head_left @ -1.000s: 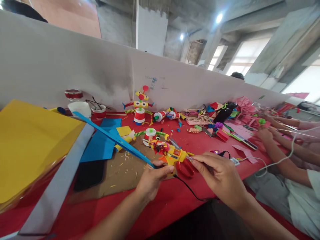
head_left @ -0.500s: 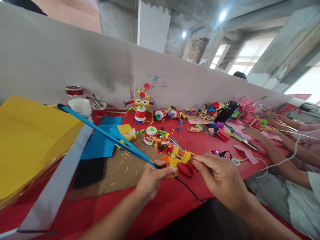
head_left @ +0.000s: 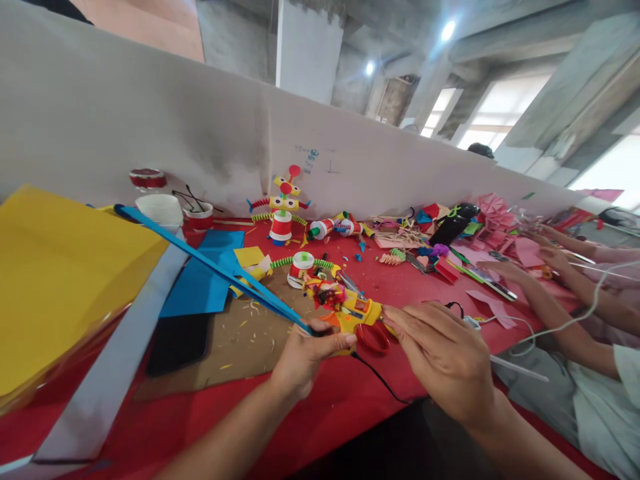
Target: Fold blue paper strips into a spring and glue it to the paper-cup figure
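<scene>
My left hand (head_left: 305,357) pinches the near end of a long folded blue paper strip (head_left: 210,267) that runs up and left across the table. My right hand (head_left: 440,353) hovers just right of it, fingers stretched toward the strip's end and the red-handled scissors (head_left: 373,337), holding nothing that I can see. A yellow glue gun (head_left: 353,313) with a black cord lies between the two hands on the red table (head_left: 320,413).
Yellow paper sheets (head_left: 60,280), blue paper (head_left: 203,287), brown cardboard (head_left: 240,347) and a black phone (head_left: 177,343) lie at left. Paper-cup figures (head_left: 281,213) and cups (head_left: 160,210) stand by the white partition. Other people's arms (head_left: 550,307) work over pink paper at right.
The far end of the blue strip has swung left and down toward the white cup. My right hand has closed in slightly on my left hand. The neighbours' hands have shifted.
</scene>
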Tool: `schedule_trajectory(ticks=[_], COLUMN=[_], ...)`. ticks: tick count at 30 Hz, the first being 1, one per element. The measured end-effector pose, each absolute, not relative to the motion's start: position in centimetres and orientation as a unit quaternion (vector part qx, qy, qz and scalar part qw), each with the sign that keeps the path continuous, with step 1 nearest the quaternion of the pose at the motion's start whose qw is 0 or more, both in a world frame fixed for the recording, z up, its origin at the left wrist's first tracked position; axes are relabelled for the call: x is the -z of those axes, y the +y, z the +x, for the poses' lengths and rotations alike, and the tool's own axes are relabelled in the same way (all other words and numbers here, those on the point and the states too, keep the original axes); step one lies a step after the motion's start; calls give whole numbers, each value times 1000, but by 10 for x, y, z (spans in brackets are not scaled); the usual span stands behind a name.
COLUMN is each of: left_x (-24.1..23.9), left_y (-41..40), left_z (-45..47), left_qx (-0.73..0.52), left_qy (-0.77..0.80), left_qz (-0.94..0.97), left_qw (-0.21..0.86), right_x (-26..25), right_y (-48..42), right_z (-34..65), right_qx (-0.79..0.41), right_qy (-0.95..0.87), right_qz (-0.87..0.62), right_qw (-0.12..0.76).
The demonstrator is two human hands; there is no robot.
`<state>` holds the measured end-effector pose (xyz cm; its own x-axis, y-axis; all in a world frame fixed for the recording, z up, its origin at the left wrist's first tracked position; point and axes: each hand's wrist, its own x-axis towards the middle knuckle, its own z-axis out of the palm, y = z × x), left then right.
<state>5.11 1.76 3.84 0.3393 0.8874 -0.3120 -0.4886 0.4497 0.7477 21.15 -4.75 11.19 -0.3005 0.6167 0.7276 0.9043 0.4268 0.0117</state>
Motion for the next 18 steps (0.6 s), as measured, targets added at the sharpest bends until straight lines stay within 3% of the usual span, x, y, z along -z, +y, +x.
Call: schedule_trajectory(ticks=[5, 10, 13, 18], left_x=[-35, -28, -27, -29], left_y=[17, 19, 21, 21], left_z=[53, 55, 53, 51], left_qx=[-445, -439, -441, -431], left_qy=[339, 347, 359, 358], left_qz=[280, 295, 295, 287], left_qw=[780, 774, 768, 777], right_x=[-113, -133, -147, -139], right_y=[-44, -49, -40, 25], right_z=[212, 235, 259, 287], right_qx=[115, 13, 13, 97], right_qy=[-760, -775, -795, -820], right_qz=[-547, -594, -597, -563], right_qw=[332, 215, 108, 18])
